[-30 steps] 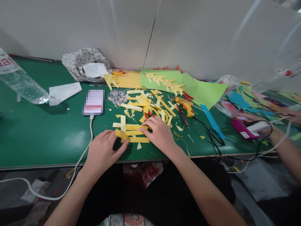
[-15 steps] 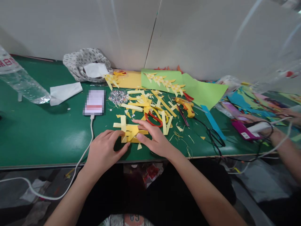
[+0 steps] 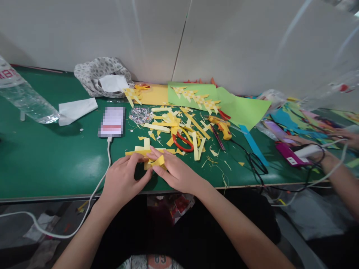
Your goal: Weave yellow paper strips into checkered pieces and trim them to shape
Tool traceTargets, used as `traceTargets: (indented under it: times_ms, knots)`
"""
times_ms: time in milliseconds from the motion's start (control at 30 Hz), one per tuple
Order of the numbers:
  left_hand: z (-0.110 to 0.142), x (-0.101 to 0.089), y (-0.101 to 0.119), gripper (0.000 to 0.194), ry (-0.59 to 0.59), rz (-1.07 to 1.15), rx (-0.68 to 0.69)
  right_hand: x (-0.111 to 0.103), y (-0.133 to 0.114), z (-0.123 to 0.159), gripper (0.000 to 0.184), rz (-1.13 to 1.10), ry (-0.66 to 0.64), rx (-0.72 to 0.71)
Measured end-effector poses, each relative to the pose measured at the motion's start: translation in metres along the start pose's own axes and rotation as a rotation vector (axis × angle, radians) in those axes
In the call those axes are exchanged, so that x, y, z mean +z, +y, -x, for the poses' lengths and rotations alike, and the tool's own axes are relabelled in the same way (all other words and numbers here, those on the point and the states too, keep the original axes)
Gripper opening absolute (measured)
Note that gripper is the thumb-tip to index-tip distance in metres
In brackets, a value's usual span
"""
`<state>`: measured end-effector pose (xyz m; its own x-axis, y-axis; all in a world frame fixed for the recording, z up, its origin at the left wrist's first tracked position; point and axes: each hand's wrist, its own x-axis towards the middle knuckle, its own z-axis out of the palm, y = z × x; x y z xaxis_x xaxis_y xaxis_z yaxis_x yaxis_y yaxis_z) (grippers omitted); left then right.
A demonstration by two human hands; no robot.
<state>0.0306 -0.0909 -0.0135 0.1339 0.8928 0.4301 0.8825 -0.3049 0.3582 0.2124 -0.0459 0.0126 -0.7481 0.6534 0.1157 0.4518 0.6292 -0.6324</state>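
Near the table's front edge, both my hands work on woven yellow paper strips (image 3: 147,143). My left hand (image 3: 123,178) pinches the left side of the weave between thumb and fingers. From the other side my right hand (image 3: 179,172) grips a folded yellow strip (image 3: 159,161), its end sticking up between thumb and fingers. Part of the weave is hidden under my fingers. Just beyond lie red-handled scissors (image 3: 183,143) and a heap of loose yellow strips (image 3: 168,122). Finished woven yellow paper fish (image 3: 196,98) rest on a green sheet (image 3: 179,89).
A yellow glue gun (image 3: 221,127) with a black cable and a blue strip (image 3: 254,144) lie to the right. On the left are a charging phone (image 3: 112,121), a dish of beads (image 3: 141,115) and a plastic bottle (image 3: 28,97). Another person's arm (image 3: 336,168) reaches in at right.
My right hand has moved slightly left over the weave. One yellow strip now stretches left across it, and another is folded up between my fingers.
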Motion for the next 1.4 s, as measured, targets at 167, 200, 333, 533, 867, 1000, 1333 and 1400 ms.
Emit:
traceTargets:
  times_ms: [167, 200, 333, 533, 867, 1000, 1333, 1400]
  knots:
    - [0.000, 0.000, 0.001, 0.021, 0.005, -0.003, -0.013, 0.006, 0.002, -0.001, 0.049, 0.026, -0.011, -0.012]
    - [0.000, 0.000, 0.001, 0.021, 0.005, -0.011, -0.008, 0.007, 0.002, -0.001, 0.051, 0.035, -0.009, -0.018]
    - [0.000, 0.001, -0.001, 0.022, -0.007, -0.073, 0.023, 0.007, 0.000, 0.000, 0.062, 0.074, 0.007, -0.043]
    - [0.000, 0.004, -0.001, 0.017, 0.022, -0.119, 0.029, 0.005, -0.001, 0.001, 0.063, 0.080, 0.007, -0.044]
    - [0.001, 0.004, 0.000, 0.013, 0.034, -0.122, 0.038, 0.012, 0.006, -0.006, 0.063, 0.036, 0.158, 0.009]
    - [0.000, 0.004, 0.000, 0.017, 0.022, -0.193, 0.043, 0.017, 0.006, -0.009, 0.057, 0.075, 0.194, 0.007]
    - [0.003, 0.001, 0.001, 0.020, 0.020, -0.019, -0.058, 0.021, 0.006, -0.009, 0.055, 0.163, 0.154, 0.012]
    - [0.003, 0.001, 0.001, 0.019, 0.074, 0.004, -0.063, 0.021, 0.006, -0.009, 0.052, 0.174, 0.155, 0.007]
